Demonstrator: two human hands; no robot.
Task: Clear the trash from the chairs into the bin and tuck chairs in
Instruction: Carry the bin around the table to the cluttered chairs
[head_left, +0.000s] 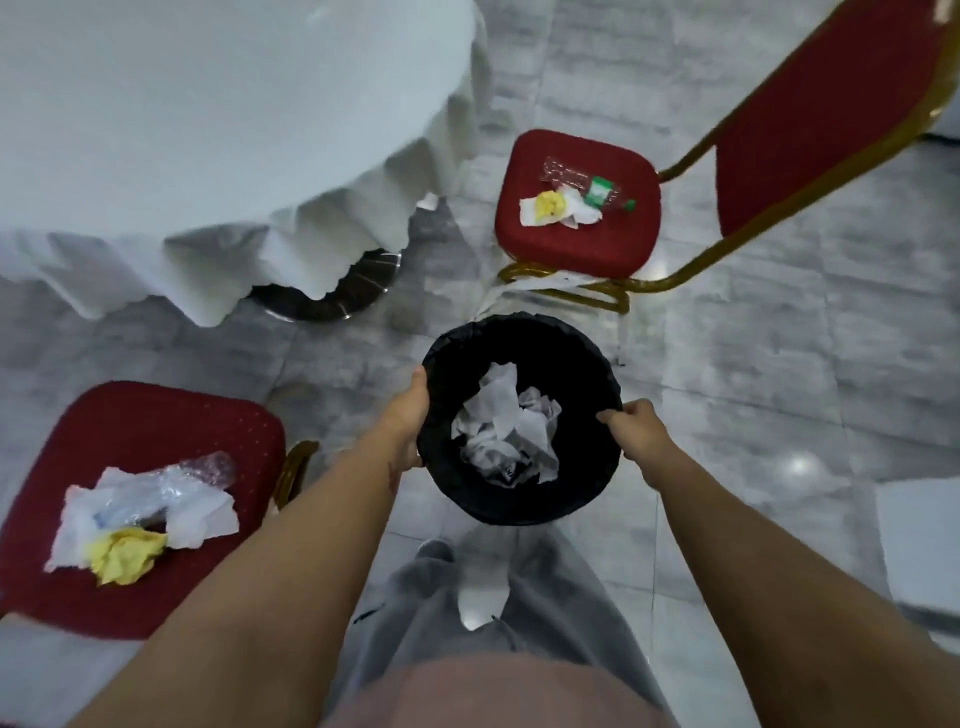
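This looks like a banquet or function hall. A round desk (156, 104) is draped in a long white cloth (311, 228) that hangs in folds over a polished metal pedestal base (332, 296). The chairs are the stackable banquet kind, with red padded seats (576, 208) and gold-painted metal frames (675, 280). The floor (753, 364) is glossy grey-white marble tile that reflects ceiling lights.

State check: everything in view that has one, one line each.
bin: upright, lined black, holds crumpled paper
left hand: grips bin rim
right hand: pinches bin rim
near chair: trash on seat
far chair: trash on seat, not tucked in
table: covered with white cloth
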